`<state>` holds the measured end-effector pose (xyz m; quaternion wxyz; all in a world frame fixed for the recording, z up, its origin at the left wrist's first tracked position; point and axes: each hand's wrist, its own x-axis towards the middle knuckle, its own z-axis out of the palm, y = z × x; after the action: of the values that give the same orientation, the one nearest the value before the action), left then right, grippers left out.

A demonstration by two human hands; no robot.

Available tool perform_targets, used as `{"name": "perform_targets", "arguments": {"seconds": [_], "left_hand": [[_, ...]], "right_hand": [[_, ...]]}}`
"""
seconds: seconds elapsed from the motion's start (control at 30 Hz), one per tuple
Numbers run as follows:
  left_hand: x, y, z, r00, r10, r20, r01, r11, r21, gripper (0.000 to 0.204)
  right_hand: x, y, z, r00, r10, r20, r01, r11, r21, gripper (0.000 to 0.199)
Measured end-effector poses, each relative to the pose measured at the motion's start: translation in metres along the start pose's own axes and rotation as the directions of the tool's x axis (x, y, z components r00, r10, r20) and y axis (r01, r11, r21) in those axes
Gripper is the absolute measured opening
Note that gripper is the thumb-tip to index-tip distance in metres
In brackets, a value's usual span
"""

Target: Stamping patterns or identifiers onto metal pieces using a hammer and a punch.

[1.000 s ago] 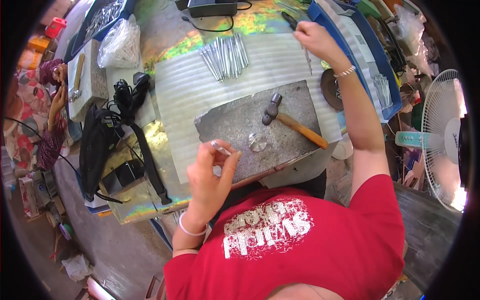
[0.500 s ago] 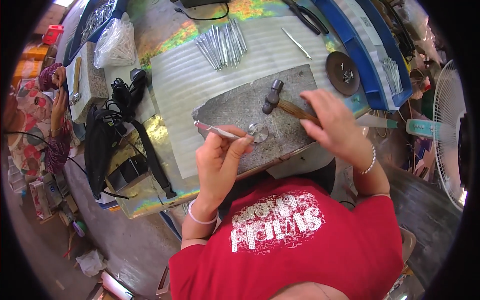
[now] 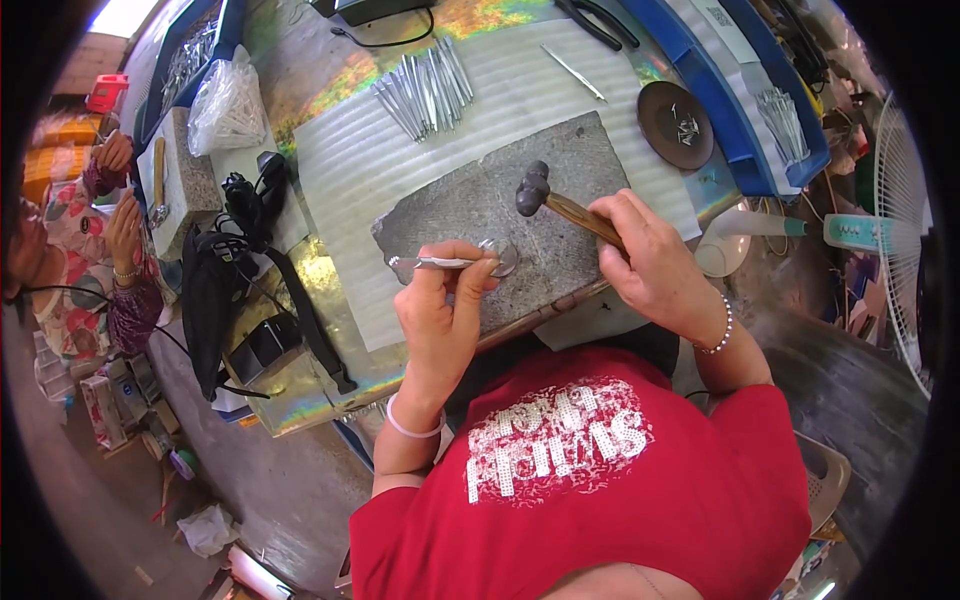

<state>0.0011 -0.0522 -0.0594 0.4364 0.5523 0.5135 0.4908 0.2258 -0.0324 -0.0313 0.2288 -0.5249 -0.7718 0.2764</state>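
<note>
Pinched between the thumb and fingers of my left hand (image 3: 440,315) is a slim silver metal piece (image 3: 440,262), shaped like tweezers, one end pointing left. Its other end is near a small round shiny metal piece (image 3: 503,256) on the grey stone block (image 3: 460,205); I cannot tell if they touch. My right hand (image 3: 655,262) is wrapped round the wooden handle of a ball-peen hammer (image 3: 575,212). The dark hammer head hangs above the block, right of the round piece.
Beyond the block, several slim silver pieces (image 3: 425,92) lie on white foam sheet (image 3: 330,150), with a single one (image 3: 573,73) further right. A brown dish (image 3: 672,140) holds small metal bits. Blue bins, black pliers (image 3: 598,22), a black bag (image 3: 205,310) and a fan (image 3: 900,240) surround these. Another person sits left.
My right hand has closed round the hammer handle and raised the hammer off the block. My left hand still holds the slim piece, now turned more level.
</note>
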Motion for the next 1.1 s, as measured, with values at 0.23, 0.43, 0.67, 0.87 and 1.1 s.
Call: {"name": "perform_targets", "arguments": {"seconds": [0.23, 0.43, 0.67, 0.87, 1.1], "left_hand": [[0.002, 0.003, 0.000, 0.998, 0.006, 0.056, -0.012, 0.995, 0.102, 0.007], [0.000, 0.008, 0.001, 0.972, 0.199, 0.128, -0.233, 0.897, 0.376, 0.008], [-0.010, -0.005, -0.005, 0.932, 0.119, 0.341, -0.275, 0.845, 0.458, 0.036], [0.003, 0.007, -0.001, 0.887, 0.379, 0.262, -0.461, 0.745, 0.483, 0.028], [0.005, -0.001, -0.004, 0.889, 0.407, 0.210, -0.457, 0.757, 0.467, 0.018]], "right_hand": [[-0.001, -0.009, -0.008, 0.998, 0.058, -0.029, -0.048, 0.965, 0.259, 0.024], [0.000, -0.023, -0.011, 0.991, 0.126, 0.051, -0.135, 0.878, 0.459, 0.030], [0.033, -0.059, -0.011, 0.935, -0.349, -0.067, 0.329, 0.779, 0.533, 0.026], [0.023, -0.071, -0.021, 0.989, -0.149, 0.016, 0.101, 0.742, 0.663, 0.029], [-0.013, -0.079, -0.067, 0.958, -0.230, 0.172, 0.189, 0.956, 0.225, 0.041]]}}
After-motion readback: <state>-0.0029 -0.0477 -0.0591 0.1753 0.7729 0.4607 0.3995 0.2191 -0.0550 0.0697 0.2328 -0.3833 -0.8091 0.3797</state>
